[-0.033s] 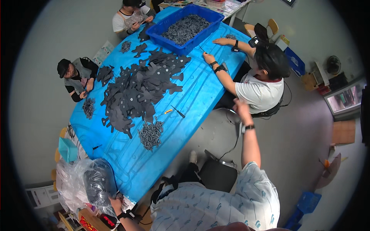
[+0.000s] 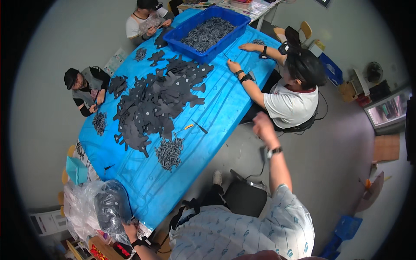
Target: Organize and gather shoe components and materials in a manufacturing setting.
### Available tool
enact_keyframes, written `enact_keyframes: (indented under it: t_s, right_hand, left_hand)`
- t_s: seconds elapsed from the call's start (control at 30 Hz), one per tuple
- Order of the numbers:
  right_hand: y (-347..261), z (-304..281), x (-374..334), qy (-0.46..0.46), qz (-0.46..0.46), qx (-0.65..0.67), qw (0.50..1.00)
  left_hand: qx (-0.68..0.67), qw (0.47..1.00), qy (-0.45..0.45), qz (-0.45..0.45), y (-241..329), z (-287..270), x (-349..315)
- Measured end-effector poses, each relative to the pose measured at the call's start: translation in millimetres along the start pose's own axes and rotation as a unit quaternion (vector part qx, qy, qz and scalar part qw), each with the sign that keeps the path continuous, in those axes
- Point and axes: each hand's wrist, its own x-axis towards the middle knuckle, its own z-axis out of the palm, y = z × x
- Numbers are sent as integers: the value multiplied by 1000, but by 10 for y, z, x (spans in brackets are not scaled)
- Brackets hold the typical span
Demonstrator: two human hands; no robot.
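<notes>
My left hand is at the lower corner of a clear plastic bag packed with dark grey pieces, its fingers closed at the bag's edge and partly hidden. My right hand is raised over the floor beside the blue-covered table, fingers bent and blurred; I see nothing in it. On the table lie a heap of flat dark grey cut-out pieces and a pile of small grey rods. A yellow-handled tool and a black-handled tool lie close by.
A seated co-worker is just beyond my right hand. Two more people work along the far side. A blue crate full of grey rods stands at the table's far end. A black stool is close beside me. A teal bin stands at left.
My right hand has moved a little to the left, with its fingers more bent. My left hand stays at the plastic bag.
</notes>
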Motion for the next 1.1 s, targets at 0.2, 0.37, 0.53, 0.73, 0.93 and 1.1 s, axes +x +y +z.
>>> enact_keyframes:
  t_s: [0.2, 0.37, 0.53, 0.73, 0.93, 1.1]
  right_hand:
    - [-2156, 1148, -967, -482, 128, 462, 734]
    - [-3362, 733, -1168, -323, -24, 691, 646]
    - [-3905, 783, -1677, -282, -97, 693, 656]
    - [-5033, 1365, -2418, -489, -353, 647, 467]
    - [-5465, 2002, -3051, -542, -184, 385, 724]
    - [-4746, 3012, -3284, -663, -115, 74, 736]
  left_hand:
    - [0, 1000, 12, -26, -125, -117, 363]
    - [23, 999, 44, 9, 67, 82, 377]
    - [119, 986, 34, 111, -157, -22, 604]
    - [74, 964, -56, 248, -529, -110, 770]
    - [131, 934, -45, 329, -860, -278, 666]
    - [243, 873, -251, 341, -1083, -242, 619]
